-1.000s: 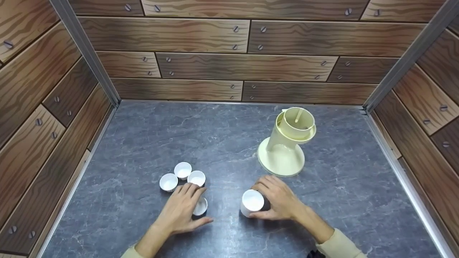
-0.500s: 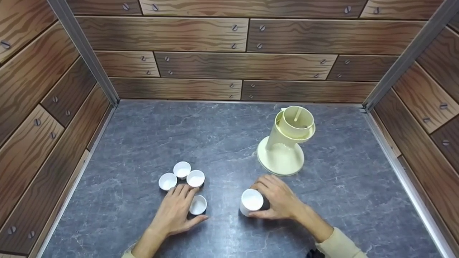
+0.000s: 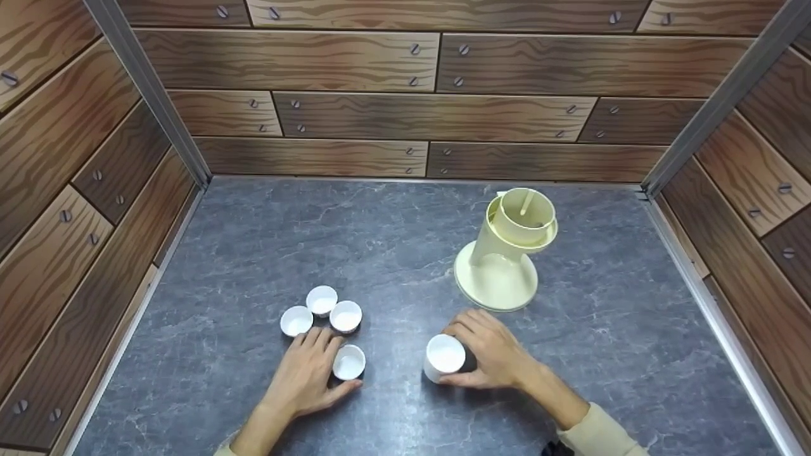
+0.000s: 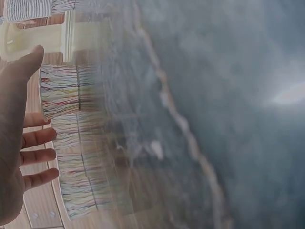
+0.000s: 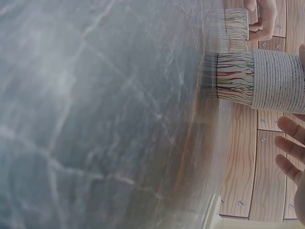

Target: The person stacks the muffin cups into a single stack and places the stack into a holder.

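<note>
A single small white paper cup (image 3: 349,362) with coloured wavy lines on its side stands upright on the table. My left hand (image 3: 303,375) is beside it, fingers along its left and thumb at its near side. In the left wrist view, this cup (image 4: 62,88) sits between the spread thumb and fingers. My right hand (image 3: 486,353) holds a stack of nested paper cups (image 3: 445,356) between thumb and forefinger. The other fingers (image 5: 289,143) of that hand spread apart in the right wrist view.
Several more white paper cups (image 3: 322,301) are grouped just beyond my left fingers. A pale yellow stand (image 3: 496,278) with a round base and a tube-shaped top rises behind my right hand. Wood-patterned walls (image 3: 437,120) enclose the grey marbled table (image 3: 329,234).
My left hand has shifted slightly left, uncovering more of the single cup, and then nearly stopped. The right hand and its stack stay in place.
</note>
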The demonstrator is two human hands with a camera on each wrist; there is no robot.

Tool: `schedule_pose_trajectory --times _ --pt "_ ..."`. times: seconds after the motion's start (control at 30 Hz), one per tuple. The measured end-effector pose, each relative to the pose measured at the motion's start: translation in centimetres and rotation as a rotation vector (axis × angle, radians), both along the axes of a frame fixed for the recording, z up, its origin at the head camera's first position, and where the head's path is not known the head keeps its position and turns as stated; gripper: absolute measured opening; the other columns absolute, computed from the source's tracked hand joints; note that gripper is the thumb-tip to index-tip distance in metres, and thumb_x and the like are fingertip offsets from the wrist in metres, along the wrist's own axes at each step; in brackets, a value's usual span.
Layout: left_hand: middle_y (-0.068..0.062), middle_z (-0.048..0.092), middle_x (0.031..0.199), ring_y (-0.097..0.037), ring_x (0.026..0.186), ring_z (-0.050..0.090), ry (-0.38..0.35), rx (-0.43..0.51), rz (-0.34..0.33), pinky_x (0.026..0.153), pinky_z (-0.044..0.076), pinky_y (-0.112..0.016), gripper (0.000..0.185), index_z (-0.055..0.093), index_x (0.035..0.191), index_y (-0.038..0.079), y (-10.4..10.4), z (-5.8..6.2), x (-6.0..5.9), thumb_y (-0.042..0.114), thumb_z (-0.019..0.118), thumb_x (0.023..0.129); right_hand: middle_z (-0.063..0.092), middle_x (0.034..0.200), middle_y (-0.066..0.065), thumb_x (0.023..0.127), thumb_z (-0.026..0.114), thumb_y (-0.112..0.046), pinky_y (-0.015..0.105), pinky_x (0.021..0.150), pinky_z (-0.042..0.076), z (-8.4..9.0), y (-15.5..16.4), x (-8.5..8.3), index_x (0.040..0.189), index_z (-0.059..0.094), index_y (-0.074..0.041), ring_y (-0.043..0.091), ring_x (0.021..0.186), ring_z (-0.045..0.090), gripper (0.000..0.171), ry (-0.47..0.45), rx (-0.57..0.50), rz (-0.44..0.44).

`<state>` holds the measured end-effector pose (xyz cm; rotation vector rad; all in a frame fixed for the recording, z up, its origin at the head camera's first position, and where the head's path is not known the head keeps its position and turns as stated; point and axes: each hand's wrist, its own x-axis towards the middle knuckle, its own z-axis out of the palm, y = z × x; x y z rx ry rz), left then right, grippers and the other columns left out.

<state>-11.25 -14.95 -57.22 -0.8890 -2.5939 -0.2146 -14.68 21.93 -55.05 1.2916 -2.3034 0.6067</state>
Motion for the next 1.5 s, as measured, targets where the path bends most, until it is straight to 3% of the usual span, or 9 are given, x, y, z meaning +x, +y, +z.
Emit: schedule_pose_trajectory --times 0.4,0.83,1.5 --pt "-0.01 0.055 0.1 -0.031 0.093 0.054 -0.011 -0.031 0.004 0.081 0.045 -0.045 0.069 0.061 0.106 0.007 -0.2 0.1 0.0 0.072 0.066 0.082 0.061 0.103 -0.005 0.071 0.083 -0.065 0.034 0.084 0.046 0.0 0.0 0.0 0.108 0.066 -0.015 0.017 0.094 0.057 0.065 -0.001 -0.01 0.011" --pt "-0.009 0.054 0.096 -0.031 0.089 0.052 0.032 -0.012 -0.027 0.078 0.045 -0.045 0.067 0.06 0.101 0.009 0.3 0.3 -0.3 0.071 0.07 0.079 0.061 0.103 -0.005 0.072 0.082 -0.065 0.033 0.085 0.046 -0.1 0.0 0.1 0.108 0.066 -0.015 0.016 0.094 0.057 0.064 -0.015 -0.012 0.004" --pt "-0.007 0.056 0.097 -0.029 0.091 0.054 0.077 0.009 -0.116 0.076 0.046 -0.042 0.065 0.062 0.099 0.011 3.0 2.1 -1.6 0.072 0.069 0.079 0.061 0.103 -0.006 0.072 0.082 -0.065 0.033 0.083 0.046 -0.2 0.0 0.0 0.108 0.066 -0.016 0.015 0.094 0.057 0.064 -0.027 -0.024 0.005"
